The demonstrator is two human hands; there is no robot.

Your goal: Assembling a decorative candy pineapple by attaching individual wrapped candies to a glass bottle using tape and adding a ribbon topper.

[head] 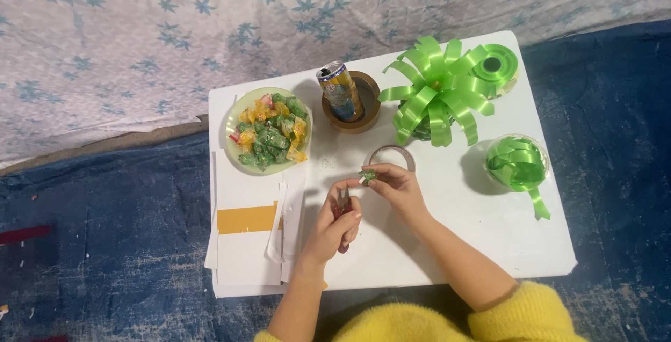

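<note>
While the person leans over a white surface [489, 244], the left hand [334, 224] grips small red-handled scissors [342, 206], fingers curled tight around the handles, blades pointing toward twelve o'clock. The right hand [395, 187] sits at about two o'clock from the left, fingers pinching a small green wrapped piece [366, 176] just above the blades. At twelve o'clock from the hands lies a clear tape ring [391, 155]. At ten o'clock stands a bowl of colourful wrapped pieces [269, 132]; at twelve, a can inside a brown tape roll [349, 97]; at one o'clock, a large green ribbon bow [437, 90]; at three o'clock, a clear bowl of green ribbon [517, 164].
</note>
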